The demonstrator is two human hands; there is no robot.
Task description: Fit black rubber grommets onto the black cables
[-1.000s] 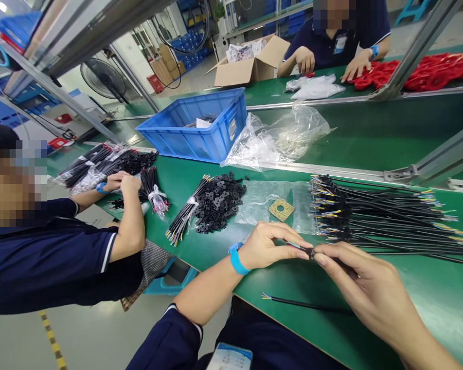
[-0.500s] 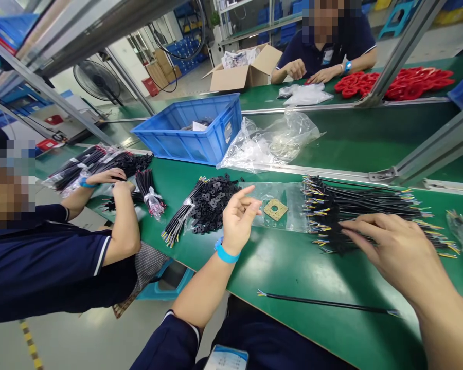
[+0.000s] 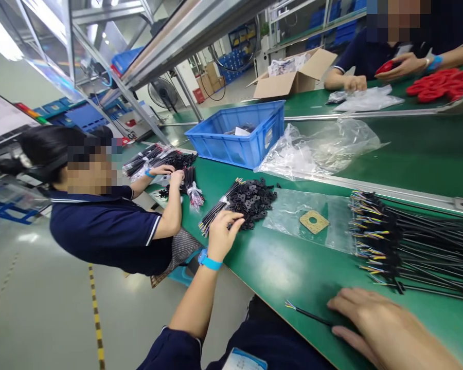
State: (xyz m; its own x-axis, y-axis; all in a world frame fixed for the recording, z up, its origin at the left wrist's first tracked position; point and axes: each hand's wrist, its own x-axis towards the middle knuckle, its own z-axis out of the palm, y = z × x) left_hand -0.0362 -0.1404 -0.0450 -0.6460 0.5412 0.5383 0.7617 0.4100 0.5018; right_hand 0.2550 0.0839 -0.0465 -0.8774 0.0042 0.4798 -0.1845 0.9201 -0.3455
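Left hand at the heap of small flat black pieces, right hand by a loose cable.

On the green table (image 3: 270,267), the left hand (image 3: 219,236) is at the near edge of the heap of small flat black pieces (image 3: 256,198), thumb and index tips close together; whether they pinch a piece, I cannot tell. The right hand (image 3: 386,321) has its thumb and fingers spread about the thin black cable with stripped coloured wires (image 3: 312,315); contact is unclear. The step in hand appears to be picking up one piece and one cable. The next move seems to call for a single-piece pinch at left and a firm close around the cable at right.
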